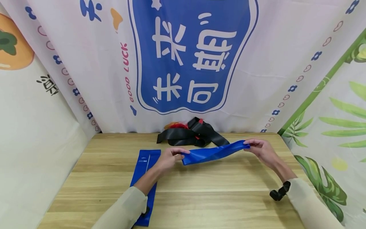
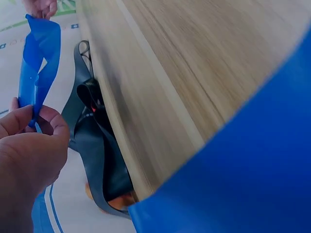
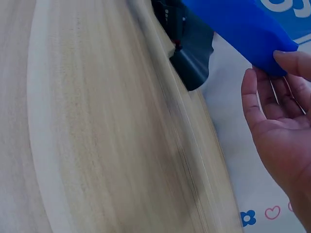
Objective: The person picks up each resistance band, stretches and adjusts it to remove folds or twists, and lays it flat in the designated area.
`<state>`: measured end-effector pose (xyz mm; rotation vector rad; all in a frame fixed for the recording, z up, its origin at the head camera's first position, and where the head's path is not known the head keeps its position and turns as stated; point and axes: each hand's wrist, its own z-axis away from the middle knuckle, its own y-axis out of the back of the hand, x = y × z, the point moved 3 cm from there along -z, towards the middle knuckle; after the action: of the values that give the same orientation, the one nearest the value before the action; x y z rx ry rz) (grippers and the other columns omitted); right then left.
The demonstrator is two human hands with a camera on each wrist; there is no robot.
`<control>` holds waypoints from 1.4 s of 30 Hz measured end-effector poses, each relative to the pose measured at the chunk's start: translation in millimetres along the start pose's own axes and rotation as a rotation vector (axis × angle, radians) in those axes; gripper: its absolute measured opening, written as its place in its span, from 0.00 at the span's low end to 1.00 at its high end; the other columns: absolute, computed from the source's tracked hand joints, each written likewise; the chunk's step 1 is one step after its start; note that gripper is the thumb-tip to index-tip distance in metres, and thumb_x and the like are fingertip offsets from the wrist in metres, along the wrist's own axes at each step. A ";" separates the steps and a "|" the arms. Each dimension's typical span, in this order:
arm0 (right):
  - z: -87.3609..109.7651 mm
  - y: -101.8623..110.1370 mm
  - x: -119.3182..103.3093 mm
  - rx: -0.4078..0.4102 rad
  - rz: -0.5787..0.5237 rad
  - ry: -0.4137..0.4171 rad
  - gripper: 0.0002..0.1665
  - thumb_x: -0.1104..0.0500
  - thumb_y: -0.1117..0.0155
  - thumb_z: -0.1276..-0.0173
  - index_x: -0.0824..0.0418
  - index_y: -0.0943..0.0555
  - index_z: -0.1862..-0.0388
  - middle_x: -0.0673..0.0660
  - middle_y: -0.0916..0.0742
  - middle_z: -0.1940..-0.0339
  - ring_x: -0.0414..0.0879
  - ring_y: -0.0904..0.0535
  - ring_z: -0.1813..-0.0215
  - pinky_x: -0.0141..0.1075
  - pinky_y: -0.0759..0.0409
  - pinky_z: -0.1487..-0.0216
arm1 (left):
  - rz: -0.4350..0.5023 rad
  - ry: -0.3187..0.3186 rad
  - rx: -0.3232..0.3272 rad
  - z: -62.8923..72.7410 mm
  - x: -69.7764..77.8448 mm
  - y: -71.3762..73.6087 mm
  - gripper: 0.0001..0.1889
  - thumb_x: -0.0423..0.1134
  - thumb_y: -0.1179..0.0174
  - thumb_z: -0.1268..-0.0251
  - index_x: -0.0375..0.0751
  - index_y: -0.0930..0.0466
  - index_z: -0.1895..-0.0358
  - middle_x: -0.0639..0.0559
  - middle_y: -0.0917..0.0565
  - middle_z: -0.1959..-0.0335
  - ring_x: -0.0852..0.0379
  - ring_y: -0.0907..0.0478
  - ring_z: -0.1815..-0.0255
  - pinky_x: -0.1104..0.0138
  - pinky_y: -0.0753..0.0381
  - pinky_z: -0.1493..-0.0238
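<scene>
Between my two hands a blue resistance band loop (image 1: 213, 154) is stretched out above the table, slightly twisted. My left hand (image 1: 169, 158) pinches its left end between thumb and fingers. At the other end my right hand (image 1: 260, 150) pinches the band, the thumb on top as the right wrist view shows. A second blue resistance band (image 1: 145, 167) lies flat on the table under my left forearm, with white print near its top. In the left wrist view the held band (image 2: 41, 58) gapes open between its two layers.
A heap of black bands (image 1: 188, 135) with red and orange pieces lies at the table's back edge, close behind the held band. The wooden table (image 1: 206, 203) meets a printed curtain (image 1: 108, 105) there. Black wrist devices (image 1: 280, 191) sit at the cuffs.
</scene>
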<state>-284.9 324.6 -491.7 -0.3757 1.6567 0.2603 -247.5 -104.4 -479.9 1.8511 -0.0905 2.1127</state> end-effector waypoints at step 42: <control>-19.8 -46.5 -16.0 0.317 0.424 -0.015 0.20 0.77 0.30 0.37 0.72 0.16 0.45 0.56 0.19 0.63 0.39 0.20 0.65 0.29 0.19 0.67 | 0.231 -0.085 -0.163 16.3 3.3 32.5 0.05 0.31 0.35 0.26 0.38 0.17 0.52 0.49 0.16 0.57 0.47 0.22 0.53 0.68 0.18 0.51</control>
<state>-283.4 275.8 -471.2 0.2197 1.7177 0.3065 -241.6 -138.6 -468.8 1.9099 -0.5035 2.0991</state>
